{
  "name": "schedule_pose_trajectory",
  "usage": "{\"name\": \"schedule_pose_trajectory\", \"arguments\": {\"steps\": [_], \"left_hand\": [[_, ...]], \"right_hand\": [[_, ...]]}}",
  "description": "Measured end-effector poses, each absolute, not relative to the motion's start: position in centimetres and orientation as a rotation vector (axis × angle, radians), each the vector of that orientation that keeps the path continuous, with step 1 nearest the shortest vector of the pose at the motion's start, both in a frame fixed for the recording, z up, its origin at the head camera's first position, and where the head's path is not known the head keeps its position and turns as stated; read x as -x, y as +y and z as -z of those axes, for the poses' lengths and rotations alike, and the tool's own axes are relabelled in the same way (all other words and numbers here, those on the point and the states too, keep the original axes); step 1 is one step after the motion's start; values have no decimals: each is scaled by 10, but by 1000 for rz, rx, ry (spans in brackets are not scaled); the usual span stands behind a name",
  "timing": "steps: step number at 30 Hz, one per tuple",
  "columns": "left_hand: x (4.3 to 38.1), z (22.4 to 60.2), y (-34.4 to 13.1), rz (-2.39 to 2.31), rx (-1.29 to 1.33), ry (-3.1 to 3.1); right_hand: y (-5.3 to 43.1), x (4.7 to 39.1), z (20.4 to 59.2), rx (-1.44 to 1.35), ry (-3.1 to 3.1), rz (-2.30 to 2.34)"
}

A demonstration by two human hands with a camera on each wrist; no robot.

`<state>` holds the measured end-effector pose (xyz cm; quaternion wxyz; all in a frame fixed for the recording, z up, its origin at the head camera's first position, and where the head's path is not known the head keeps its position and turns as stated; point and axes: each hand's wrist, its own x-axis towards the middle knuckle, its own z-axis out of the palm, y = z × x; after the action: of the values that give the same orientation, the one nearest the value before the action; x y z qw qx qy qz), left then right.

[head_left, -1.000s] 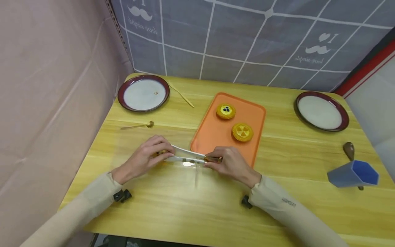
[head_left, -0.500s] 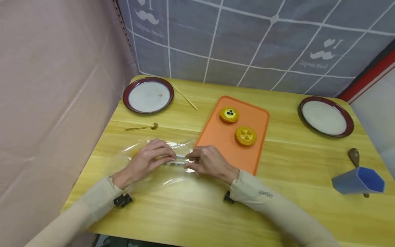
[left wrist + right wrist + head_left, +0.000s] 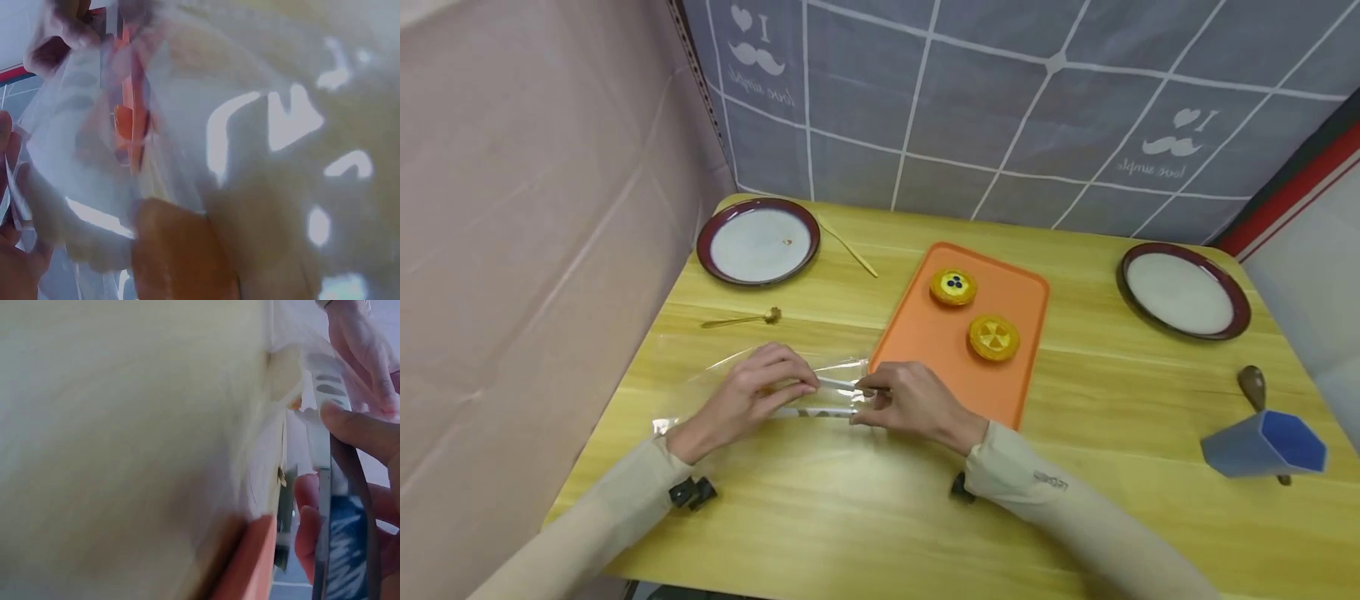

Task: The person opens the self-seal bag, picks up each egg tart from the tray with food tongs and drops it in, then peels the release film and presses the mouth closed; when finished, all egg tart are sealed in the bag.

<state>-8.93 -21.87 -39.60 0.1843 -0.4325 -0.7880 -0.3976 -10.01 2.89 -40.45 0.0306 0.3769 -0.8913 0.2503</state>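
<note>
Both hands hold a clear plastic bag [image 3: 831, 412] with white edge strips, low over the table's middle-left. My left hand [image 3: 760, 385] pinches one part of its rim. My right hand [image 3: 913, 404] grips the other end, thumb and fingers keeping the two strips apart. In the right wrist view the thumb presses a white strip [image 3: 328, 387] printed with grey ovals. Loose film [image 3: 187, 94] fills most of the left wrist view, glaring with reflections. A small orange-yellow patch [image 3: 766, 389] shows behind the left fingers; what it is I cannot tell.
An orange tray [image 3: 925, 350] bears a blueberry tart [image 3: 953, 287] and a fruit tart [image 3: 994, 337]. Rimmed plates [image 3: 758, 242] [image 3: 1180, 292] stand at both back corners. A small gold spoon [image 3: 737, 320], a thin stick [image 3: 848, 247], a dark spoon [image 3: 1252, 385] and a tilted blue cup [image 3: 1247, 448] lie around.
My right hand has come left toward the left hand, bringing the bag's ends closer. Since half a second ago, the two edge strips have parted a little more.
</note>
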Motion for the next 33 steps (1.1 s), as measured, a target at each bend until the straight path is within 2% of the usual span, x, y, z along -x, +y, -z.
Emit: {"name": "schedule_pose_trajectory", "arguments": {"steps": [11, 20, 33], "left_hand": [[94, 397, -223, 1127, 1113, -2291], [100, 397, -226, 1127, 1092, -2263], [105, 398, -225, 1111, 1066, -2247]], "right_hand": [[101, 80, 384, -998, -2827, -658], [178, 59, 371, -519, -2971, -947], [272, 41, 384, -50, -2891, -794]]}}
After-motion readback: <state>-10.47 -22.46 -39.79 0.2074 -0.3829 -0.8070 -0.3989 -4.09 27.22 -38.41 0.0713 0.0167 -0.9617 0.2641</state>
